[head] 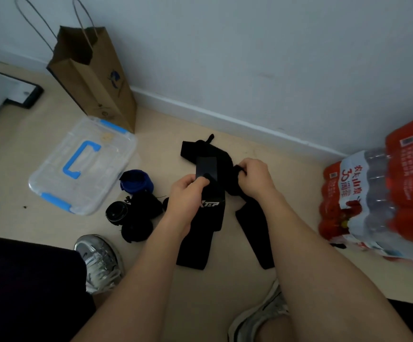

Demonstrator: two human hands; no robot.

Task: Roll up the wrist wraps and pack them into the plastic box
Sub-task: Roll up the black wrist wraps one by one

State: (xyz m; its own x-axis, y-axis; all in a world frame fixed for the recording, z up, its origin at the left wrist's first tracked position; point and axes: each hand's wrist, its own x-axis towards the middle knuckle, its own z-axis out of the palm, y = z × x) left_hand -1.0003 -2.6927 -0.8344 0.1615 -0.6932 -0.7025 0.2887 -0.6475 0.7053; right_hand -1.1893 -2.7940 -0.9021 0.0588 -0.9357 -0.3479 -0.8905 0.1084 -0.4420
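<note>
Left hand (188, 193) pinches the grey tab end of the long black fabric wrist wrap (210, 213) lying on the floor, right hand (252, 178) grips bunched black fabric just right, clear blue-latched plastic box (82, 166) far left; risk: tangled strips drag together, so the roll starts loose and skewed.

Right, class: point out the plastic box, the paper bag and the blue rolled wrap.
plastic box (101, 169), head view, clear lid.
paper bag (99, 90), head view, brown side.
blue rolled wrap (137, 183), head view, outer side.
</note>
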